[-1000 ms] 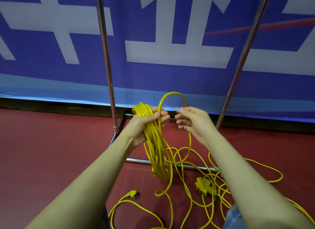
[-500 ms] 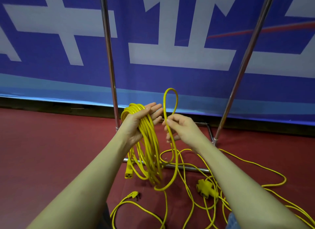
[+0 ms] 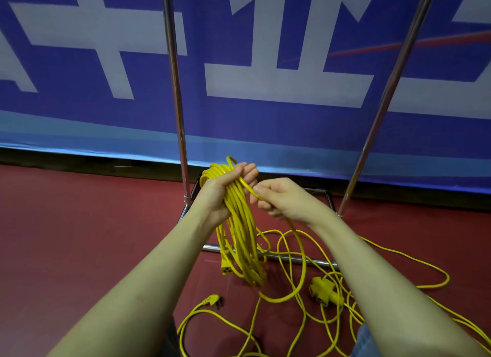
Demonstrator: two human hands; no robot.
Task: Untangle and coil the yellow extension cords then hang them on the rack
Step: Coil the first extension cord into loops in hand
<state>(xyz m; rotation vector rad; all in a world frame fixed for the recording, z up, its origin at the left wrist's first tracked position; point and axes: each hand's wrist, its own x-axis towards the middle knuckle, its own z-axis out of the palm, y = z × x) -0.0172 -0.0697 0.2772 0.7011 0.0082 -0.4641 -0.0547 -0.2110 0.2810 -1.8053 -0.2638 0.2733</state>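
My left hand (image 3: 221,190) grips the top of a coil of yellow extension cord (image 3: 243,231) that hangs down in several long loops, a socket end (image 3: 226,266) dangling at its lower left. My right hand (image 3: 279,198) pinches the loose strand of the same cord right beside the left fingers. From there the strand drops in one wide loop (image 3: 297,277) to the floor. More yellow cord lies tangled on the red floor (image 3: 326,311), with a multi-socket block (image 3: 325,293) and a plug (image 3: 211,301). The chrome rack's two uprights (image 3: 176,104) rise behind my hands.
The rack's base frame (image 3: 303,259) lies on the red floor right under the coil. Its right upright (image 3: 385,98) leans outward. A blue and white banner (image 3: 265,90) covers the wall behind. Loose cord trails off to the right (image 3: 435,274).
The tall loop that my right hand held up has been laid onto the coil in my left hand. My right hand has come in close to the left, and both have dropped slightly.
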